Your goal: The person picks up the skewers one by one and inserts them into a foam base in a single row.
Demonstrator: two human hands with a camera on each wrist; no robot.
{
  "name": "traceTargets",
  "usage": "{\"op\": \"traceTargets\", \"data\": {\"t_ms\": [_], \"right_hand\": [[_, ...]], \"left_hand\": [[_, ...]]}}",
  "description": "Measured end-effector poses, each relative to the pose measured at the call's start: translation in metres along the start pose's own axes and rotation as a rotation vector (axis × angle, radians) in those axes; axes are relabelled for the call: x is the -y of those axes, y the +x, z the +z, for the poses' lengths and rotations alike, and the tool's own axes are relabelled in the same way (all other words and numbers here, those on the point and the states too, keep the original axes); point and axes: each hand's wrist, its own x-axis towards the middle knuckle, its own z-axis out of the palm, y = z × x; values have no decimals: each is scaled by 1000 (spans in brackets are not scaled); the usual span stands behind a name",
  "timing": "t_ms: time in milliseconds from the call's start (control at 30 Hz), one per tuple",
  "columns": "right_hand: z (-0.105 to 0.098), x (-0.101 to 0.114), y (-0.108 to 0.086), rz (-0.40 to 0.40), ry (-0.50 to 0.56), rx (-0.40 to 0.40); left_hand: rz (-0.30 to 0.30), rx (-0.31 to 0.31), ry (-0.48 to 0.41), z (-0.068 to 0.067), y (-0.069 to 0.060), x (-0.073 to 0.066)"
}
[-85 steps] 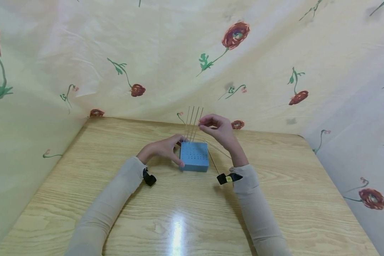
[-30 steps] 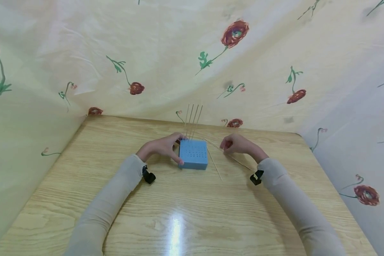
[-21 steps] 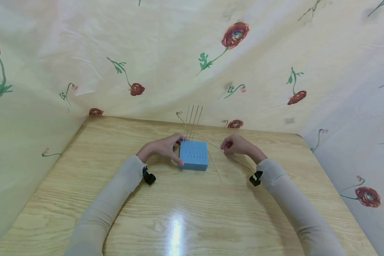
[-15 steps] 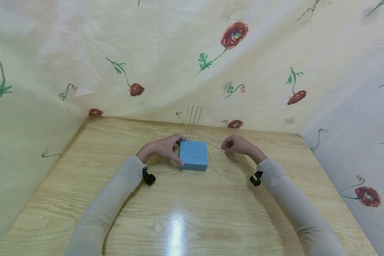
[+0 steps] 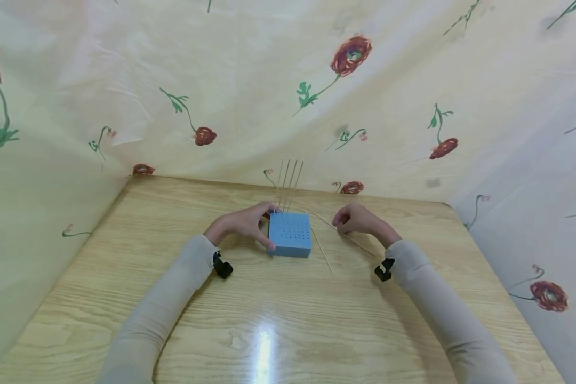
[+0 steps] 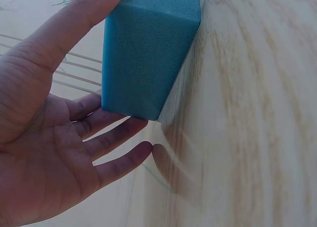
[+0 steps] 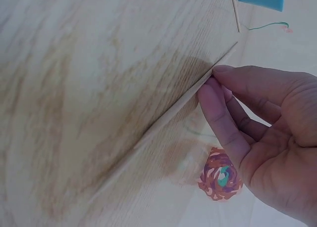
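My left hand (image 5: 244,222) grips a blue foam block (image 5: 290,248) by its side, thumb at the near edge and fingers at the far one. Rows of small holes cover the block's top. Several thin wooden sticks (image 5: 295,186) stand in the block's far row, leaning slightly right. To the right of the block, my right hand (image 5: 357,218) pinches a thin wooden stick (image 7: 168,113) between thumb and fingertips. That stick lies slanted along the table, and whether another lies against it I cannot tell.
Another loose stick (image 5: 322,249) lies on the wooden table (image 5: 211,330) close to the block's right side. Floral cloth (image 5: 249,106) hangs behind the table's far edge and along both sides. Each wrist wears a small black camera (image 5: 223,268).
Since the earliest frame, my right hand has moved from the standing sticks right and down to the stick on the table. Over the last second it barely moves. My left hand stays on the block.
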Motion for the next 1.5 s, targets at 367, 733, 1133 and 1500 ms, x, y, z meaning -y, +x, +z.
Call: {"op": "traceTargets", "data": {"t_ms": [367, 733, 1133, 1500], "right_hand": [[1, 2, -1, 22, 17, 3], [2, 1, 1, 20, 7, -6], [0, 1, 0, 4, -18, 8], [4, -7, 0, -45, -114, -42]], "left_hand": [[0, -1, 5, 0, -1, 0], [-1, 0, 0, 0, -2, -1], [0, -1, -10, 1, -1, -1], [8, -2, -7, 0, -1, 1]]}}
